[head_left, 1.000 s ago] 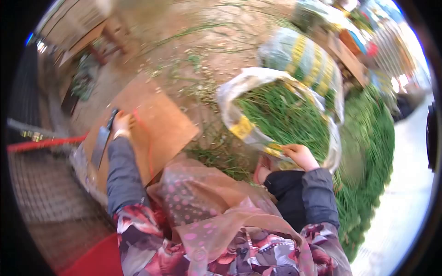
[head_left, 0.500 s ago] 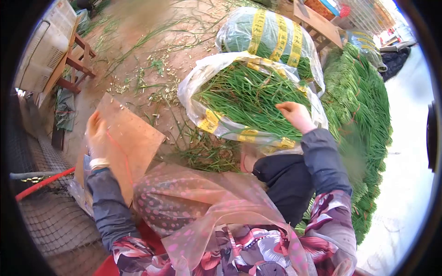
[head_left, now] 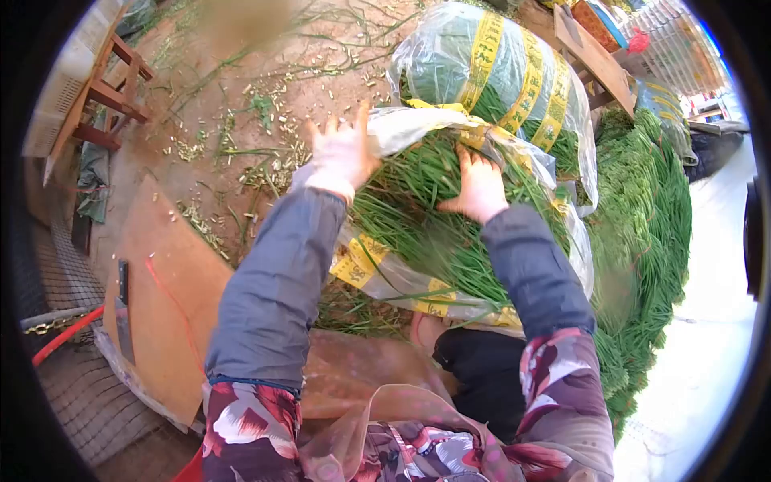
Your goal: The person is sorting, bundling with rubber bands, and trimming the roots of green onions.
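An open clear plastic bag (head_left: 371,132) with yellow printed bands lies in front of me, full of long thin green stalks (head_left: 418,229) that look like chives. My left hand (head_left: 341,157) is at the bag's left rim with its fingers spread. Over the stalks, my right hand (head_left: 479,189) is open, thumb and fingers apart, fingertips pointing toward the far rim. A knife (head_left: 124,321) with a black handle rests on a wooden board (head_left: 181,293) at my left, beside a red string (head_left: 173,301).
Behind the open bag stands a second, filled plastic bag (head_left: 462,52). A long heap of greens (head_left: 654,233) lines the right side. Cut bits litter the ground (head_left: 229,112). A wooden stand (head_left: 116,96) is at the upper left, and netting (head_left: 48,394) lies lower left.
My left hand has moved from the board to the bag's left rim, exposing the knife. My right hand has shifted toward the bag's far side and spread its fingers. The view has shifted slightly.
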The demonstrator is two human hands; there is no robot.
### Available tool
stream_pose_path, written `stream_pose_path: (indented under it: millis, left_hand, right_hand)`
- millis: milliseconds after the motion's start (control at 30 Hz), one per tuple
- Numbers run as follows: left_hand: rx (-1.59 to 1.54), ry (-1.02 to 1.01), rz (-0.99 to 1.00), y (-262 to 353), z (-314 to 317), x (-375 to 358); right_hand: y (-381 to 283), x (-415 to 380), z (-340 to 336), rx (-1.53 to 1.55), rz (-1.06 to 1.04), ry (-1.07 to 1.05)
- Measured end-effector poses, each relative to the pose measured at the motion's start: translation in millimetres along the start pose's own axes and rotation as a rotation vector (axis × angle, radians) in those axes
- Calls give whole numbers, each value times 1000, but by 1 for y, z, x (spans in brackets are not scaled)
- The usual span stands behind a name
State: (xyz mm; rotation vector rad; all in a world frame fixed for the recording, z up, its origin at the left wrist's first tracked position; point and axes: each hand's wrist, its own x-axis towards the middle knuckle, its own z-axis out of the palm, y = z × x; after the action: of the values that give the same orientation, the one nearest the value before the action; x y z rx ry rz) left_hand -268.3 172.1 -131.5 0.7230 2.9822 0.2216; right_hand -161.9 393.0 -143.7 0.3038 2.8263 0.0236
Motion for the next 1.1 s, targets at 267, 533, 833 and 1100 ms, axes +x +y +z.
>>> stream_pose_path:
  millis: [267, 533, 833, 1100]
  left_hand:
    - [-696, 128, -154, -17, -28, 66]
    - [-361, 516, 85, -26, -52, -16]
    - [-2010, -335, -368, 51, 8, -213]
    - [-2170, 14, -88, 49, -9, -183]
  right_hand:
    - [10, 21, 22, -87, -5, 3]
    - [10, -87, 25, -84, -204, 12]
    - [80, -112, -62, 1015, -203, -512]
    - [84, -173, -113, 1789, -399, -627]
